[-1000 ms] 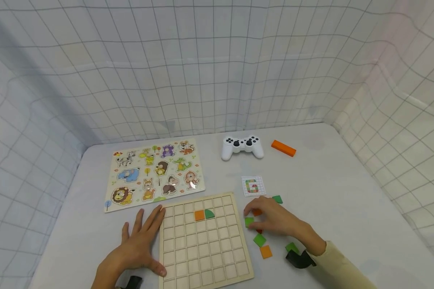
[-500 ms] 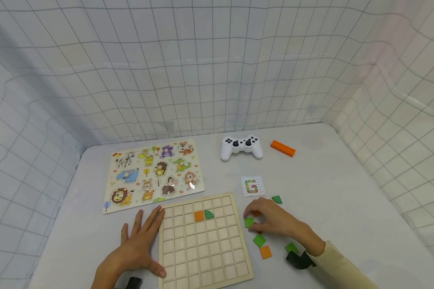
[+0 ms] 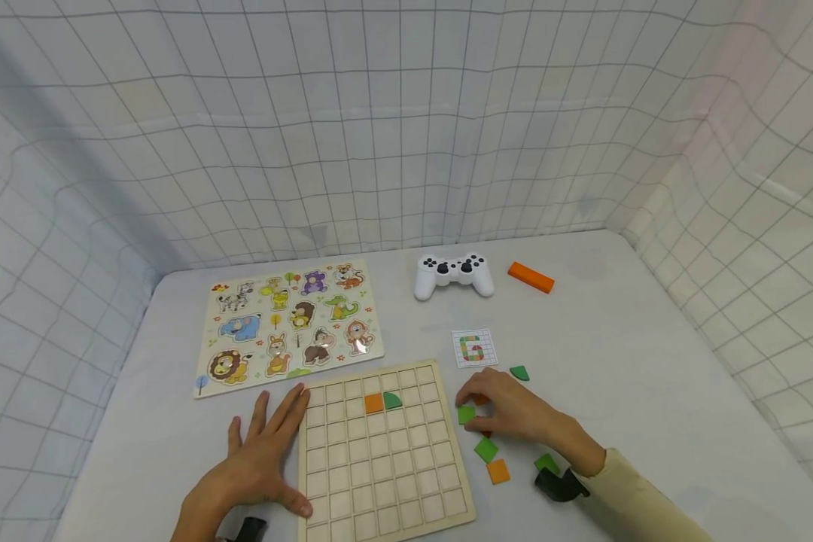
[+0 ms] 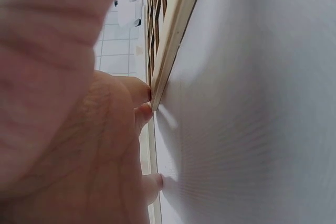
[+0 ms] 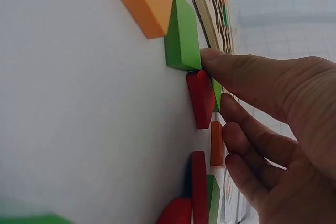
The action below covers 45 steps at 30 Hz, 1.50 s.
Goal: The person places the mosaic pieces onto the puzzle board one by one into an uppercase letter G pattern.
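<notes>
A pale wooden grid board [image 3: 359, 474] lies on the table, with an orange square tile [image 3: 374, 403] and a dark green quarter-round tile [image 3: 392, 400] in its upper cells. Along its left edge my left hand [image 3: 254, 463] rests with fingers spread, fingertips and thumb touching the frame. Right of the board, my right hand [image 3: 508, 406] has its thumb and index finger at opposite sides of a light green square tile [image 3: 466, 415], which lies flat. Red [image 5: 201, 98] and orange tiles [image 5: 216, 144] sit close by the fingers, partly hidden in the head view.
Loose tiles lie around the right hand: a green square [image 3: 485, 450], an orange square [image 3: 497, 472], a dark green quarter-round [image 3: 519, 373]. A pattern card [image 3: 475, 348], white game controller [image 3: 454, 276], orange bar [image 3: 531, 277] and animal puzzle [image 3: 291, 324] lie farther back.
</notes>
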### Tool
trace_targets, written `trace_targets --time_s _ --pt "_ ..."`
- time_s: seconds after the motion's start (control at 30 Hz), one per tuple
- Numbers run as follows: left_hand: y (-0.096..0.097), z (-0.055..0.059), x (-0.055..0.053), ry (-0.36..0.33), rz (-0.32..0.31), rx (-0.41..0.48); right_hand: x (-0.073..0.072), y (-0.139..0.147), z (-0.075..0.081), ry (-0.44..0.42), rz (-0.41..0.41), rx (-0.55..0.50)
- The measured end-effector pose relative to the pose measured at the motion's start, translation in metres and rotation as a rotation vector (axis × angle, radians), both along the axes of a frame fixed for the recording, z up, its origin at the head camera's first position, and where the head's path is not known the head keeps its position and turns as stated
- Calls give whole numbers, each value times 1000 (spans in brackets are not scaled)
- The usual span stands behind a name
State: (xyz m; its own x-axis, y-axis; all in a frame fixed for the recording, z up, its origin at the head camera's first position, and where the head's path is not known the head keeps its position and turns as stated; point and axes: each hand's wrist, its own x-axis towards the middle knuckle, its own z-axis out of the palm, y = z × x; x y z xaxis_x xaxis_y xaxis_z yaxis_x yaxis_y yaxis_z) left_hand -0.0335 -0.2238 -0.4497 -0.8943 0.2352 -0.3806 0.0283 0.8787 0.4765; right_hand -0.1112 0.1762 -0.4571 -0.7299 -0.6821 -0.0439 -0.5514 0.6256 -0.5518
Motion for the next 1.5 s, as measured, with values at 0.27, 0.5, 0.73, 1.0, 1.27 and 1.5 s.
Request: trace_targets --time_s 0.27,0.5,0.73,1.0,1.27,1.5 --pt "-1 -2 0 -13 -3 30 0 -1 3 2 -2 16" --pt "-3 -5 1 -15 -1 50 0 -6 5 11 -11 21" --pt "-3 -6 1 -17 -2 60 -3 -13 6 71 18 3" --pt "-6 -11 1 0 -3 66 -7 -18 7 78 18 -5" --pt "-2 -3 0 -24 -10 34 -10 -37 18 47 69 -4" --pt "-3 -4 1 -11 -16 52 -15 -62 18 21 102 -7"
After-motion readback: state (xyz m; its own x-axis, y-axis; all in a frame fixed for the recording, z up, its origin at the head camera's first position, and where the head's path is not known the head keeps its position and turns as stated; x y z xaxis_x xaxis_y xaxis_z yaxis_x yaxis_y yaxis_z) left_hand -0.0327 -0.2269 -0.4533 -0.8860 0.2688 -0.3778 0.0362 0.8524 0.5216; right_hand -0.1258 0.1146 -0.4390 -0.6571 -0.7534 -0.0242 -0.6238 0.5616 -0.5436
